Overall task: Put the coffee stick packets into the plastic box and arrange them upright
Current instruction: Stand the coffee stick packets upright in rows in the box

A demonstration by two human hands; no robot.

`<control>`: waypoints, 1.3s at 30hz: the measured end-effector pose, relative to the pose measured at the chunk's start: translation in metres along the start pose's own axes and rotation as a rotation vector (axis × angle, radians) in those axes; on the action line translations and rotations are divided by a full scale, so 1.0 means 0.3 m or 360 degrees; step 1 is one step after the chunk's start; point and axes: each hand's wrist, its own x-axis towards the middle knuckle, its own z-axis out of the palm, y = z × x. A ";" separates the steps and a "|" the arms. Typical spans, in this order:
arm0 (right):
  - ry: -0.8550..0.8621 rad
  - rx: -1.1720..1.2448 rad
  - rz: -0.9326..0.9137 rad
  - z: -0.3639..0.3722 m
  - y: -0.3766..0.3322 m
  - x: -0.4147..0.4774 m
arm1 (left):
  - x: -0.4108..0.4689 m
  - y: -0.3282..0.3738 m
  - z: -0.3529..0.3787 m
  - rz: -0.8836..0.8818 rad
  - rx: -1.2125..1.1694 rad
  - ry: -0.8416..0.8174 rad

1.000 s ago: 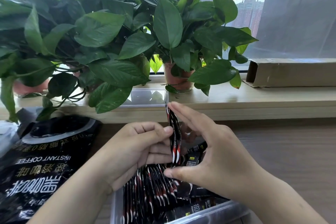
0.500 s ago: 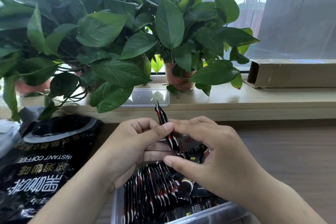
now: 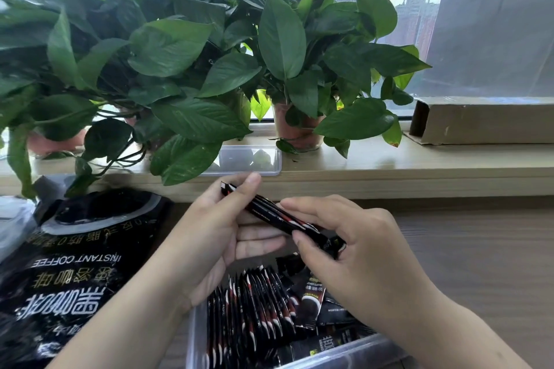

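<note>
A small bundle of black, red and white coffee stick packets (image 3: 269,213) lies tilted between my two hands above the plastic box (image 3: 193,335). My left hand (image 3: 215,234) holds the bundle's upper left end with thumb and fingers. My right hand (image 3: 353,252) pinches its lower right end. Inside the clear box, several packets (image 3: 248,314) stand upright in a row on the left side. More packets (image 3: 317,305) lie loose and flat on the box's right side.
A large black instant coffee bag (image 3: 69,272) lies on the wooden table to the left. Potted plants (image 3: 186,48) and the clear box lid (image 3: 248,159) sit on the window ledge. A cardboard box (image 3: 482,120) lies on the ledge at right.
The held packets have tipped from nearly upright to lying slanted, top end to the left. My left hand shifted up to the top end; my right hand slid to the lower end.
</note>
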 end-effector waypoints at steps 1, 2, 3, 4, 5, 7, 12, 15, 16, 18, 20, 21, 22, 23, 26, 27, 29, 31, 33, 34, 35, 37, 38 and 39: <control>-0.0015 -0.0002 0.0004 -0.002 0.001 0.001 | 0.002 -0.002 -0.001 0.0017 0.0007 0.0024; -0.0033 -0.0010 0.0000 -0.002 0.001 0.002 | 0.004 -0.003 -0.001 0.0037 -0.0014 0.0041; -0.0055 -0.0020 -0.0014 -0.003 0.000 0.003 | 0.006 -0.006 -0.004 0.0055 -0.0052 0.0048; -0.0084 -0.0028 -0.0029 0.000 0.000 0.004 | 0.008 -0.008 -0.007 0.0065 -0.0094 0.0029; -0.0118 -0.0024 -0.0032 0.003 -0.003 0.004 | 0.007 -0.009 -0.011 0.0066 -0.0125 -0.0006; -0.0197 0.0024 -0.0004 0.012 -0.013 0.002 | 0.004 -0.011 -0.011 0.0026 -0.0155 -0.0097; -0.0290 0.0044 0.0023 0.022 -0.019 -0.010 | 0.009 -0.028 -0.013 -0.0028 -0.0113 -0.0179; -0.0159 -0.0123 0.0059 0.007 -0.026 0.003 | 0.004 -0.029 -0.008 -0.0010 -0.0084 -0.0161; -0.0090 -0.0271 0.0024 0.000 -0.027 0.008 | 0.003 -0.029 -0.007 -0.0002 -0.0070 -0.0148; -0.0028 -0.0472 -0.0019 -0.013 -0.029 0.017 | -0.001 -0.028 -0.005 0.0008 -0.0046 -0.0133; -0.0030 -0.0484 -0.0025 -0.021 -0.032 0.020 | -0.006 -0.027 0.001 0.0024 0.0004 -0.0113; -0.0038 -0.0464 -0.0017 -0.022 -0.034 0.021 | -0.009 -0.025 0.006 0.0040 0.0045 -0.0099; -0.0046 -0.0446 -0.0002 -0.023 -0.038 0.023 | -0.011 -0.022 0.010 0.0067 0.0104 -0.0074; -0.0048 -0.0437 0.0026 -0.026 -0.040 0.024 | -0.008 -0.020 0.009 0.0116 0.0189 -0.0042; -0.0012 -0.0405 0.0340 -0.045 -0.045 0.028 | 0.017 -0.022 -0.044 0.0521 0.0698 0.0124; -0.0009 -0.0386 0.0487 -0.053 -0.042 0.028 | 0.027 -0.017 -0.075 0.0736 0.0954 0.0158; -0.0037 -0.0295 0.0752 -0.064 -0.031 0.027 | 0.036 0.004 -0.126 0.1053 0.1452 0.0031; -0.0090 -0.0198 0.0945 -0.067 -0.021 0.027 | 0.035 0.017 -0.144 0.1156 0.1786 -0.0267; -0.0132 -0.0165 0.1054 -0.067 -0.012 0.024 | 0.026 0.016 -0.134 0.1050 0.1910 -0.0599; -0.0139 -0.0158 0.1085 -0.067 -0.008 0.023 | 0.028 0.009 -0.129 0.0987 0.1934 -0.0729; -0.0136 -0.0153 0.1103 -0.066 -0.004 0.021 | 0.032 0.001 -0.121 0.0936 0.1963 -0.0834; -0.0112 -0.0160 0.1113 -0.066 0.002 0.020 | 0.050 -0.017 -0.101 0.0869 0.2098 -0.1009; -0.0104 -0.0173 0.1115 -0.066 0.004 0.018 | 0.064 -0.025 -0.090 0.0845 0.2183 -0.1090; -0.0101 -0.0183 0.1116 -0.064 0.007 0.017 | 0.076 -0.035 -0.082 0.0822 0.2280 -0.1155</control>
